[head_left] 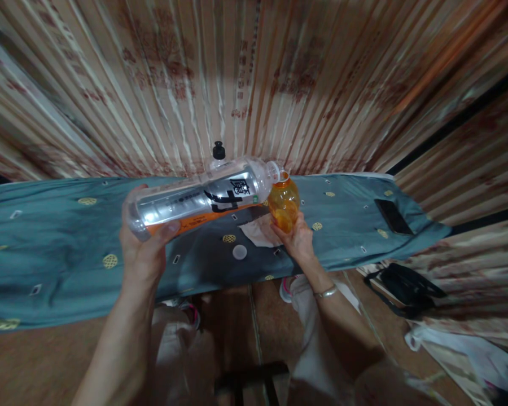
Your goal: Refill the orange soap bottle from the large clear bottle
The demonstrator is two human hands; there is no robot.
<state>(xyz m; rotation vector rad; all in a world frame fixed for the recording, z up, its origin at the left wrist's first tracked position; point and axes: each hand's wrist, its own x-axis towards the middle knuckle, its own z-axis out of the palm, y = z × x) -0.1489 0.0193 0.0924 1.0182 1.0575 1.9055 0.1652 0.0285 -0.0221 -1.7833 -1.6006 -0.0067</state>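
My left hand (146,242) is wrapped round the base of a large clear plastic bottle (203,194) with a silver and orange label. The bottle lies nearly level, its open neck at the mouth of a small orange bottle (283,200). Fingers of my right hand (296,237) grip that orange bottle low down and hold it roughly upright. Whether liquid is running between the two necks is too unclear to tell. Beneath them, a white tissue (260,231) and a round whitish cap (239,252) rest on the cloth.
A blue-green patterned cloth (88,225) covers the long table. Behind the large bottle stands a container with a black top (218,150). A dark phone (393,216) lies at the right end. Patterned curtains (220,67) hang behind; a black bag (406,287) is at lower right.
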